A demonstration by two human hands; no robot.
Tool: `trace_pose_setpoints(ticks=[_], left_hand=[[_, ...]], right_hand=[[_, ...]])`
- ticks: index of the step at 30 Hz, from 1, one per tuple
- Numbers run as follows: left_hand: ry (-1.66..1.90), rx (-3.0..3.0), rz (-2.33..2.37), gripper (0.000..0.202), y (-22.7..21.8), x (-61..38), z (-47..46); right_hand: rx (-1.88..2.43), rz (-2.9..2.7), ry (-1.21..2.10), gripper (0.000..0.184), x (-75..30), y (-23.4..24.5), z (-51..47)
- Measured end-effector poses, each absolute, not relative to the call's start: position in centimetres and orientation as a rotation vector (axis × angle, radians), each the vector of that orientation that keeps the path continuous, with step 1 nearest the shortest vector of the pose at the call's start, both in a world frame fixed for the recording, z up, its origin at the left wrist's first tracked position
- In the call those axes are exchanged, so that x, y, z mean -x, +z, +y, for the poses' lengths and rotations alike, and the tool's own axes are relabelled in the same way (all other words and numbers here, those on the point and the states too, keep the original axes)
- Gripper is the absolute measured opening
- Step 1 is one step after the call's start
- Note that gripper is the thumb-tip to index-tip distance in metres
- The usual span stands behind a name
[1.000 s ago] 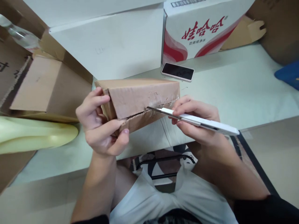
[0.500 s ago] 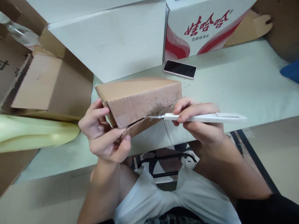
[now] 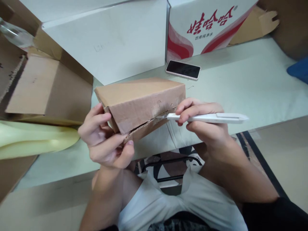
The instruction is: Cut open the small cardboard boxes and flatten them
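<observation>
A small brown cardboard box (image 3: 141, 99) is tilted up over the near edge of the pale table (image 3: 240, 86). My left hand (image 3: 103, 141) grips its left end, thumb pressed on the lower flap. My right hand (image 3: 204, 125) is closed round a white utility knife (image 3: 211, 118). The knife's blade tip sits in the taped seam on the box's front face, near the right end. The seam gapes along its left half, showing corrugated edge.
A black phone (image 3: 183, 69) lies behind the box. A large white carton (image 3: 108, 41) and a red-and-white printed carton (image 3: 204, 29) stand at the back. Open brown boxes (image 3: 45, 86) and pale green foam (image 3: 36, 141) lie at left. A blue object (image 3: 299, 70) sits at right.
The knife levelled out from a slant and its blade slid right along the seam. The box shifted slightly; my left hand kept its grip.
</observation>
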State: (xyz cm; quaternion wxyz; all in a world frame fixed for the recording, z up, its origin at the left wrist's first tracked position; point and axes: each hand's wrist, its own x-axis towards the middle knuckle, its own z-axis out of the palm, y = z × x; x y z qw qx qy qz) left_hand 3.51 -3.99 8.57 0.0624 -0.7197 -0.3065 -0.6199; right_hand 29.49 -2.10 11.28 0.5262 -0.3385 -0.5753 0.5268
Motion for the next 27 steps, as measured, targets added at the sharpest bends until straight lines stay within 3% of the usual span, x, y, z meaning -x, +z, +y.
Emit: trace_pose_setpoints(ticks=[6, 12, 17, 19, 24, 27], left_hand=[[-1.859, 2.177, -0.992, 0.013, 8.0, -3.3, -4.4], [-2.161, 2.008, -1.137, 0.014, 7.7, -3.5, -3.8], [-2.700, 1.473, -1.314, 0.007, 7.6, -2.7, -1.8], [-2.903, 1.273, -1.465, 0.016, 8.0, -2.1, -1.5], [-3.222, 1.249, -1.632, 0.019, 8.1, -0.5, -1.8], [-3.471, 0.811, -1.803, 0.024, 6.6, 0.0, -1.5]], right_hand=[[0.897, -1.259, 1.292, 0.016, -29.9, 9.4, -0.8], [0.900, -1.129, 1.202, 0.010, -31.0, 8.7, 0.1], [0.789, -0.904, 0.972, 0.004, -33.1, 9.0, 1.2], [0.799, -0.825, 0.914, 0.007, -33.6, 8.6, 1.7], [1.074, -0.869, 1.184, 0.014, -32.7, 7.0, 2.1], [1.210, -0.969, 1.387, 0.016, -31.2, 6.3, 1.5]])
